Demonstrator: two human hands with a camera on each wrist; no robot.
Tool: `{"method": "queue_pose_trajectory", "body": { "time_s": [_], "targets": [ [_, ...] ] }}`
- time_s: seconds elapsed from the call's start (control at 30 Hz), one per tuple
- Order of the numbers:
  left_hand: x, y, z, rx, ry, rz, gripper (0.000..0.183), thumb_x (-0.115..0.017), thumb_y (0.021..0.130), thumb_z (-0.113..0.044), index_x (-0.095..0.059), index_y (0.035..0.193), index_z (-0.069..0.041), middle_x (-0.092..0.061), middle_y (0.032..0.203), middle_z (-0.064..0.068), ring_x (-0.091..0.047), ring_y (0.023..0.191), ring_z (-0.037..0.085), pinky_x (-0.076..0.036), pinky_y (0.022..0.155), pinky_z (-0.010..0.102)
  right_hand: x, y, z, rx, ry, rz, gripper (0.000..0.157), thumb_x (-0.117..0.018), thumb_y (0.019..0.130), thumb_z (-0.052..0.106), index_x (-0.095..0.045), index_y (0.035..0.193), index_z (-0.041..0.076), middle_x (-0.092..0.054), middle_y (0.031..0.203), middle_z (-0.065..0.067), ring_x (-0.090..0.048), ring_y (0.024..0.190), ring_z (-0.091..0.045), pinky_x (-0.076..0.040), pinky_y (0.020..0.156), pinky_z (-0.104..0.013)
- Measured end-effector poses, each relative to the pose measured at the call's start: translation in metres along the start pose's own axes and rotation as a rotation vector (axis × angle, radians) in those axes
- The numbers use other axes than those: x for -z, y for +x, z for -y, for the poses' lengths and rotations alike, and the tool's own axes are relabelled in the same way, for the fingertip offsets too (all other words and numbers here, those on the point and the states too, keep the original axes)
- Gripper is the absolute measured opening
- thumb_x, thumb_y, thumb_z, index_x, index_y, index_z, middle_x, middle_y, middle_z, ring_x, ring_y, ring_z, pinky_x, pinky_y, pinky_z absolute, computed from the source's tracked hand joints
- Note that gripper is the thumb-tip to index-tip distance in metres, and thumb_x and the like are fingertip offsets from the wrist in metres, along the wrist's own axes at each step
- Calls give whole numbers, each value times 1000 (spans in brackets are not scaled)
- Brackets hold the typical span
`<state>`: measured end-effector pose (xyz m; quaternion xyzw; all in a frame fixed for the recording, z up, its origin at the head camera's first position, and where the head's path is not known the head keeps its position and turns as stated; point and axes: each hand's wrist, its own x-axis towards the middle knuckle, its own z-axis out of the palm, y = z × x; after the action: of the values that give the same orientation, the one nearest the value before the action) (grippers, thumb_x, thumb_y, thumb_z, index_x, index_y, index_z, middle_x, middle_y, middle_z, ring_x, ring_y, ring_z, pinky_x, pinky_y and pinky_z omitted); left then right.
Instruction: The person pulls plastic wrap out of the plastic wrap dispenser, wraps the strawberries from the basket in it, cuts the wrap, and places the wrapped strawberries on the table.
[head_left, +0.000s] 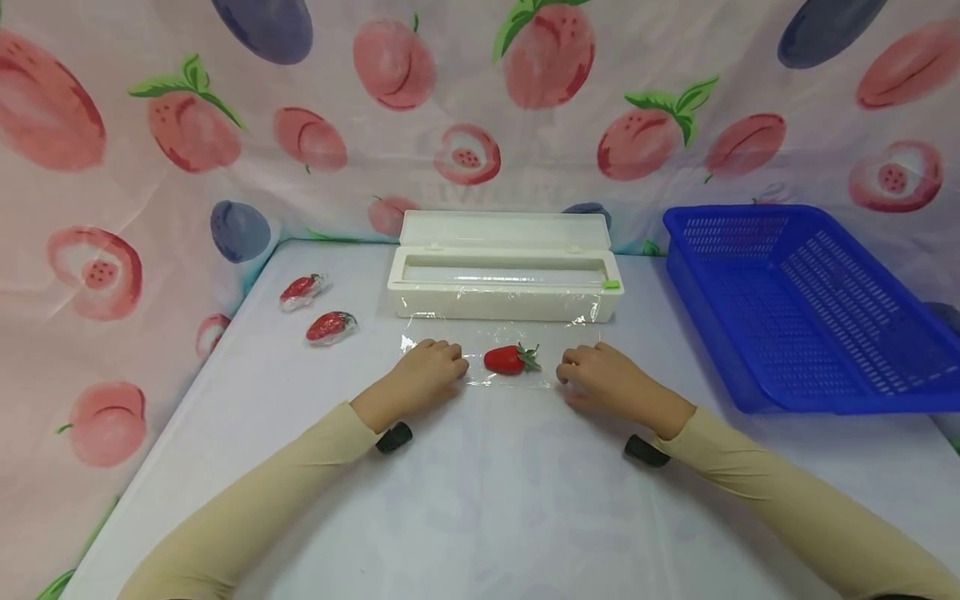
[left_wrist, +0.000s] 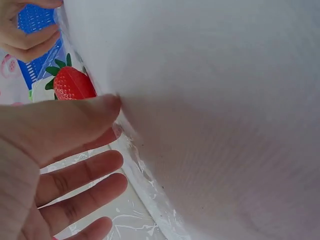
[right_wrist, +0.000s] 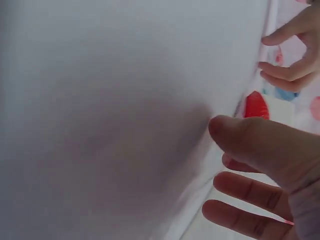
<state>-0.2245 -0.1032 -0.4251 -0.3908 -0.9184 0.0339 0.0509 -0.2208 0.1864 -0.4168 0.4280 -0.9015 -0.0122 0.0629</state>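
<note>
A red strawberry (head_left: 505, 360) with green leaves lies on a sheet of clear plastic wrap (head_left: 480, 380) in front of the white wrap box. My left hand (head_left: 429, 372) is at the wrap's left end. In the left wrist view its thumb and forefinger stand apart at the wrap's near edge, the other fingers loosely bent. At the right end is my right hand (head_left: 609, 379); its thumb and fingers (right_wrist: 245, 187) are also spread apart. Whether its fingertips touch the film I cannot tell.
Behind the strawberry stands the white wrap box (head_left: 502, 302), lid raised, with a roll inside and a green slider (head_left: 611, 284). Two wrapped strawberries, one farther back (head_left: 300, 290) and one nearer (head_left: 330, 327), lie at left. A blue basket (head_left: 705, 333) sits at right.
</note>
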Motion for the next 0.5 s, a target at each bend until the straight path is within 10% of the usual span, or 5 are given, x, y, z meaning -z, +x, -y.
{"method": "queue_pose_trajectory", "body": {
  "time_s": [0.5],
  "targets": [
    [0, 3, 7, 31, -10, -86, 4, -62, 86, -10, -66, 87, -10, -63, 81, 3, -62, 78, 21, -48, 74, 34, 2, -3, -9, -13, -11, -40, 14, -76, 71, 5, -64, 74, 12, -62, 78, 0, -59, 73, -16, -45, 64, -33]
  ]
}}
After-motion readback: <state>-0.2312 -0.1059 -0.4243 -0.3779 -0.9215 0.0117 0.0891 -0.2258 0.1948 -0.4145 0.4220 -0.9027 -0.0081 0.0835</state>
